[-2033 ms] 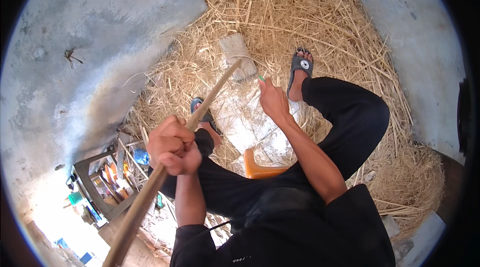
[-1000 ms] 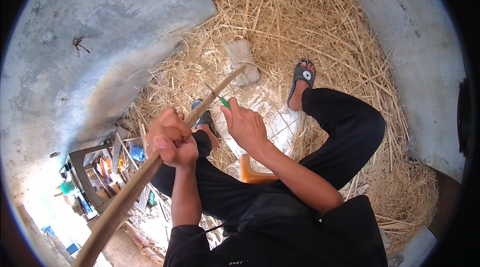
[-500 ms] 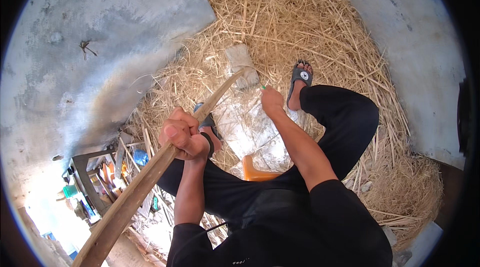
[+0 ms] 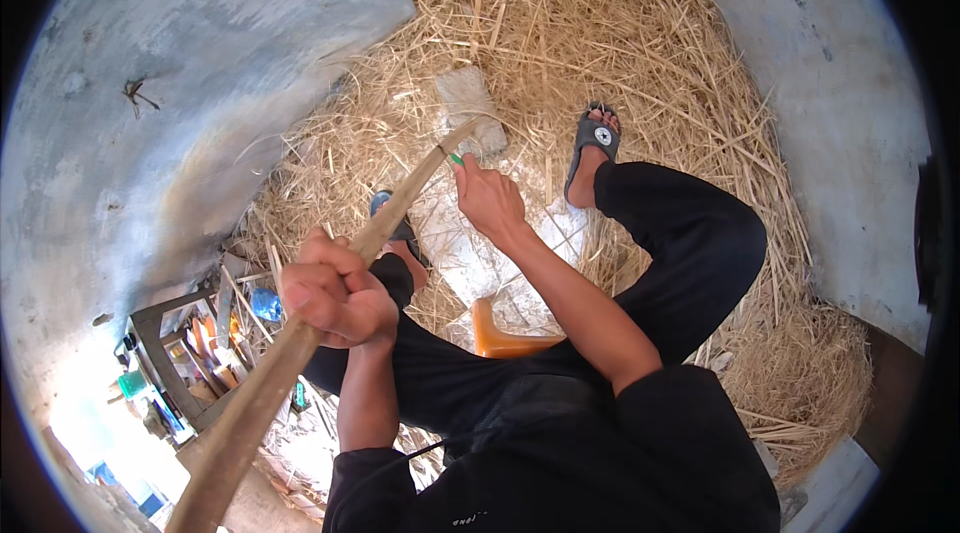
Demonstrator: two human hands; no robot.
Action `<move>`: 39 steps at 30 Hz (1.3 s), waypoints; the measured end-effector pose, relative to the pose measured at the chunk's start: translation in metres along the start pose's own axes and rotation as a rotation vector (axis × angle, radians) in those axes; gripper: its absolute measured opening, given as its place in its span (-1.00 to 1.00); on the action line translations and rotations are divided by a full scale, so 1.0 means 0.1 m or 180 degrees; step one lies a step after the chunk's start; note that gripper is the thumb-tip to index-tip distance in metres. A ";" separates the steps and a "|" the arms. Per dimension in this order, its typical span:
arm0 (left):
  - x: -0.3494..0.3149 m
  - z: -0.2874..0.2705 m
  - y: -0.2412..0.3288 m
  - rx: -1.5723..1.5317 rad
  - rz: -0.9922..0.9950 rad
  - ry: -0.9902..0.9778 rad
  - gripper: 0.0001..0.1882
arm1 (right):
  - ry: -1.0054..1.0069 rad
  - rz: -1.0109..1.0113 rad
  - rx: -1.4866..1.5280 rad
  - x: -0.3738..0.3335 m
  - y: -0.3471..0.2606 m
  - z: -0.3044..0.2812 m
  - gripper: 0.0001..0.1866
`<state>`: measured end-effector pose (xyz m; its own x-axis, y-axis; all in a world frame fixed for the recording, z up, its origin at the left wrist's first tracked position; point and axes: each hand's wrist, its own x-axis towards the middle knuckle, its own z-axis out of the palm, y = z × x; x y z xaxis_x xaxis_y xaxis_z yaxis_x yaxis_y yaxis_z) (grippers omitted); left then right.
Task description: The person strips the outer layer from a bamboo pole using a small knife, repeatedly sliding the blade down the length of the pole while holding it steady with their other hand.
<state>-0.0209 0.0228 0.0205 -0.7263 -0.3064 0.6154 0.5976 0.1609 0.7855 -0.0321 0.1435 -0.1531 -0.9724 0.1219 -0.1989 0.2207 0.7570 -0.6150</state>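
Note:
A long wooden pole [image 4: 405,195], thick near me and tapering away, slants across from the lower left. My left hand [image 4: 338,291] is closed around its middle part. The pole's thin far end rests on or just above a grey block [image 4: 463,88]; contact is unclear. My right hand [image 4: 490,198] is closed on a small green-handled knife [image 4: 456,160], most of its handle hidden in the fingers. A thin dark blade edge shows across the pole near its far end.
Straw and pale shavings [image 4: 560,23] cover the floor between two grey walls [image 4: 200,83]. My feet in dark sandals [image 4: 590,143] flank the block. An orange plastic stool edge [image 4: 490,338] shows beneath me. At lower left stands a wooden frame [image 4: 150,353] with clutter and a blue bundle [image 4: 265,304].
My right hand has moved left with the knife, from beside the block onto the pole near its far end. My left hand has shifted slightly left and nearer me, still gripping the pole.

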 end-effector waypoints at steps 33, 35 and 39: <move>-0.07 0.07 0.08 -0.0019 0.0083 -0.0216 -0.63 | 0.0229 0.0397 -0.0340 0.19 0.42 0.09 -0.60; -0.10 0.06 0.09 -0.0211 0.0053 -0.0303 -0.65 | 0.0223 0.0585 -0.0344 -0.02 0.28 -0.18 -0.63; 0.00 -0.05 0.06 -0.0080 -0.0007 -0.0471 -0.66 | -0.0093 -0.0487 0.0799 -0.55 -0.29 -0.69 -0.71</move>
<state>-0.0161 0.0187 0.0248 -0.7686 -0.1646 0.6182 0.6030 0.1362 0.7860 0.0102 0.1593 -0.0715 -0.9940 -0.0028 -0.1089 0.0870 0.5821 -0.8084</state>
